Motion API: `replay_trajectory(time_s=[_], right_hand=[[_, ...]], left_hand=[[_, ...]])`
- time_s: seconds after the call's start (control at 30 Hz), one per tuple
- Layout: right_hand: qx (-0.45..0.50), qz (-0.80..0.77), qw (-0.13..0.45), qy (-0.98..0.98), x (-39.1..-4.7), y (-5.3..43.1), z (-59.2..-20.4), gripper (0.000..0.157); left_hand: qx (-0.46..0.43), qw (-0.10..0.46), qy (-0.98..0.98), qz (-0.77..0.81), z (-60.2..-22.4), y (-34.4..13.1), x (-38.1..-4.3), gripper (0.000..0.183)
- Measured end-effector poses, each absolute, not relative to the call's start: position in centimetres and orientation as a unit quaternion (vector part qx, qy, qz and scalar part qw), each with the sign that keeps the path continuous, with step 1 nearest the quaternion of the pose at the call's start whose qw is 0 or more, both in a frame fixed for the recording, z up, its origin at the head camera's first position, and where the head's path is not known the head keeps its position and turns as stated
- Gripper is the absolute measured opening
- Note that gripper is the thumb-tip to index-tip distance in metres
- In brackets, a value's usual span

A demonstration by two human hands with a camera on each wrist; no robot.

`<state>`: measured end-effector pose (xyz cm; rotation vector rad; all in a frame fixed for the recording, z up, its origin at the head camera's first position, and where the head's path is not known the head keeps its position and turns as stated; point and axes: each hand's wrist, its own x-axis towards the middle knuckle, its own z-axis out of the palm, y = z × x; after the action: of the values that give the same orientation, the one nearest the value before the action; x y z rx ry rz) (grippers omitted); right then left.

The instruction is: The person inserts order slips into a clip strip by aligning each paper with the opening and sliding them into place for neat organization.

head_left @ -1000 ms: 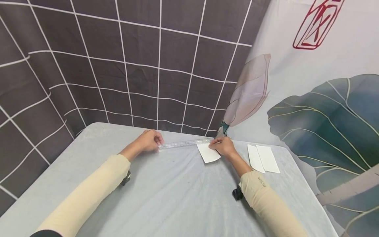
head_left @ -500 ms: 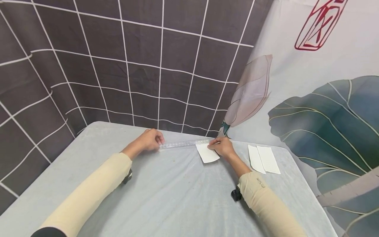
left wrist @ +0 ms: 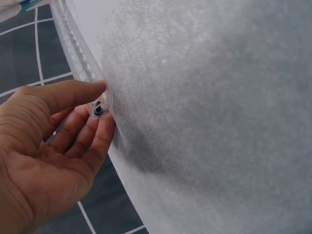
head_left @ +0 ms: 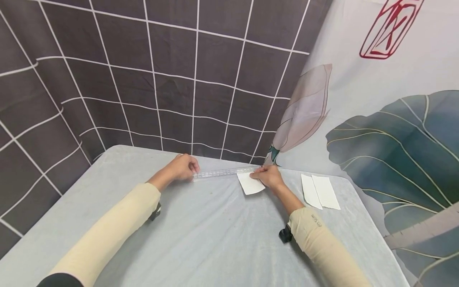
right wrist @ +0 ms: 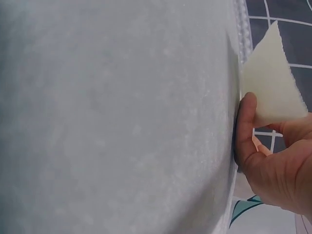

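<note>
A long clear plastic ruler lies across the far part of the table in the head view. My left hand pinches its left end, thumb on one side and fingers curled on the other, as the left wrist view shows near a small dark spot in the ruler's end. At the ruler's right end, my right hand pinches a white piece of paper. The paper's upper edge meets the ruler. In the right wrist view the paper stands out from the thumb, and one of its edges looks ragged.
Two white paper pieces, a left one and a right one, lie side by side at the table's right. A pale grey cloth covers the table. Behind it hangs a dark checked curtain, with a lotus-print cloth to the right.
</note>
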<state>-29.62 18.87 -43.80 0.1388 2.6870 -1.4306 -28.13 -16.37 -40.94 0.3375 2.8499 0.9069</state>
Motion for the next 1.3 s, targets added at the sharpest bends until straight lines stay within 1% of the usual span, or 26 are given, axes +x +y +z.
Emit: replay_trajectory(time_s=[0.2, 0.53, 0.93, 1.3], right_hand=[[0.053, -0.474, 0.053, 0.878, -29.61, 18.76, -43.96, 0.029], [0.054, -0.474, 0.039, 0.878, -29.58, 18.66, -44.1, 0.024], [0.056, -0.48, 0.039, 0.875, -29.51, 18.63, -44.19, 0.028], [0.053, -0.484, 0.046, 0.872, -29.54, 18.4, -44.14, 0.025]], left_hand=[[0.114, 0.063, 0.945, 0.3, -40.94, -16.29, -28.1, 0.037], [0.112, 0.065, 0.947, 0.295, -40.84, -16.36, -28.0, 0.036], [0.106, 0.072, 0.945, 0.3, -40.96, -16.38, -28.18, 0.036], [0.103, 0.075, 0.945, 0.301, -40.91, -16.33, -28.09, 0.035]])
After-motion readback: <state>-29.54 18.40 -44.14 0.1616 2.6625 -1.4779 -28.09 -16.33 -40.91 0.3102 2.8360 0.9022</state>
